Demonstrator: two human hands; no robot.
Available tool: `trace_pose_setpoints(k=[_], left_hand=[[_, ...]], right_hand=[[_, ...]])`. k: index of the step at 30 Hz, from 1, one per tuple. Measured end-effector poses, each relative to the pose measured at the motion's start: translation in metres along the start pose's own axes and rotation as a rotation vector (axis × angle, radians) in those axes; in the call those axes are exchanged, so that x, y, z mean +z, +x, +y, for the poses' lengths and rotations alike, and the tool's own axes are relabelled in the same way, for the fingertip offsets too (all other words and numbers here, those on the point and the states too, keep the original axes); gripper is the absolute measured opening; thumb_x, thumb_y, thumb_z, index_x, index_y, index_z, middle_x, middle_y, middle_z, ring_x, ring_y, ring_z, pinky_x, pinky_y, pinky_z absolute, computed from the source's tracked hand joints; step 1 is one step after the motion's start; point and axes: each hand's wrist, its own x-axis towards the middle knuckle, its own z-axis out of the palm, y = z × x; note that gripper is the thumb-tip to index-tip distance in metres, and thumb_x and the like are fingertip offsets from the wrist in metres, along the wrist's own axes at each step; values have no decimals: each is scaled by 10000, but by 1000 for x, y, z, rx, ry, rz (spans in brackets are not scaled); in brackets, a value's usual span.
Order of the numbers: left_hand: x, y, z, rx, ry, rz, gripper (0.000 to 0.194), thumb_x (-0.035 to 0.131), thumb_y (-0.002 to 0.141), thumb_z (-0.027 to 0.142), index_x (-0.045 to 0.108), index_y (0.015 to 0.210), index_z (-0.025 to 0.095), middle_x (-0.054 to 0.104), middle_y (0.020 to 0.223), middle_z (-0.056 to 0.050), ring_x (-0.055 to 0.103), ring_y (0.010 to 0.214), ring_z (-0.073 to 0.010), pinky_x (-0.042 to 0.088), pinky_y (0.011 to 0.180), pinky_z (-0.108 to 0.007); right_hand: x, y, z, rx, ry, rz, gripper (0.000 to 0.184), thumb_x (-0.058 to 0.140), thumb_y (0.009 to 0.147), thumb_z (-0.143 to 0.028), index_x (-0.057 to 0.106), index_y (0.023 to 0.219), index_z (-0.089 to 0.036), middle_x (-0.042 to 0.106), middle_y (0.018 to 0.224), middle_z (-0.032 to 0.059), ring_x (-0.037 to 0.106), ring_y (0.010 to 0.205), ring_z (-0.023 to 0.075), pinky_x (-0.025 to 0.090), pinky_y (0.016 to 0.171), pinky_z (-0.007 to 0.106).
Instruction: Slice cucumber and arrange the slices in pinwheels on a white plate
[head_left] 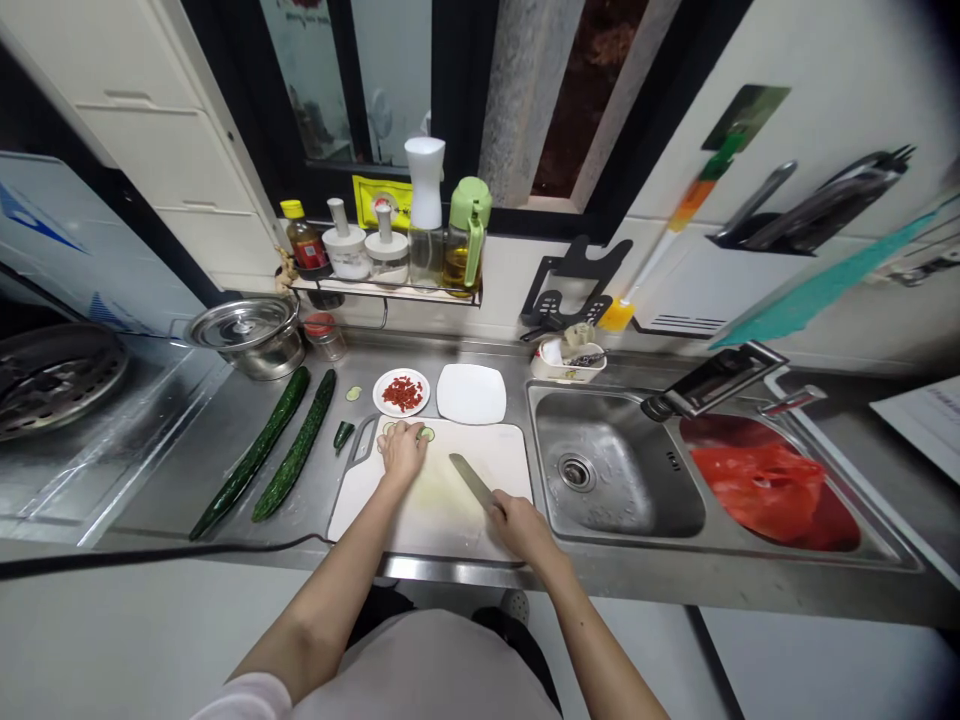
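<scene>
My left hand [403, 450] is at the upper left of the white cutting board [480, 510], its fingers closed over cucumber slices [427, 434]. Pale green rounds peek out on either side of the fingertips; the rest are hidden under them. My right hand [517, 525] grips a kitchen knife [471, 482] by its handle, the blade slanting up and left above the board, apart from the slices. Two whole cucumbers [259, 455] lie left of the board, near a cut cucumber end [343, 436] and a small slice [353, 394].
Behind the board stand a plate of red bits [386, 404] and a white square plate [471, 392]. A sink [615, 470] lies to the right, with a red plastic bag [757, 490] in the second basin. A lidded pot [262, 355] and a seasoning rack [390, 288] are farther back.
</scene>
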Motion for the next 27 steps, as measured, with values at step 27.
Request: trace_pose_setpoints(k=[27], left_hand=[[-27,-13,-12,130,-189,-361,225,511,830,228,719,911,252,738,904,-8,646,919,-207,341,985,-403]], right_hand=[[-1,-10,2,-1,-20,15,252,387,932,-231,601,1065,-217,681,963,78,616,881,195,300,641,252]])
